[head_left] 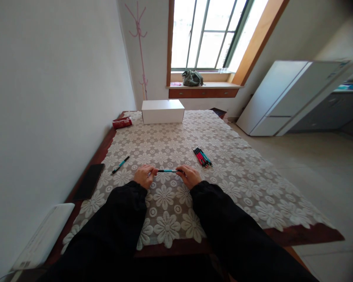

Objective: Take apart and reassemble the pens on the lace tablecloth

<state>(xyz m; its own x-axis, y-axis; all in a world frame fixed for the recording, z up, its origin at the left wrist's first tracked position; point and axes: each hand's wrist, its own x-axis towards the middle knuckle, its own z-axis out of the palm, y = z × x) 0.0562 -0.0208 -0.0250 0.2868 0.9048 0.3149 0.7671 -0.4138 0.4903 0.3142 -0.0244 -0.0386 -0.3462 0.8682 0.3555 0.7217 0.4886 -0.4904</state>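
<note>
Between my two hands a teal and black pen (167, 171) is held level, just over the tablecloth. My left hand (144, 175) pinches its left, black end. Its right end, with a metal clip, is gripped by the fingers of my right hand (189, 176). Another teal and black pen (120, 165) lies slanted on the cloth, to the left of my left hand. Beyond my right hand, several red and teal pens (202, 156) lie side by side in a bundle.
A flowered lace tablecloth (167, 196) covers the dark wooden table. At its far end stand a white box (162, 112) and a red packet (122, 123). Along the left edge lie a dark flat device (89, 181) and a white flat device (44, 235), close to the wall.
</note>
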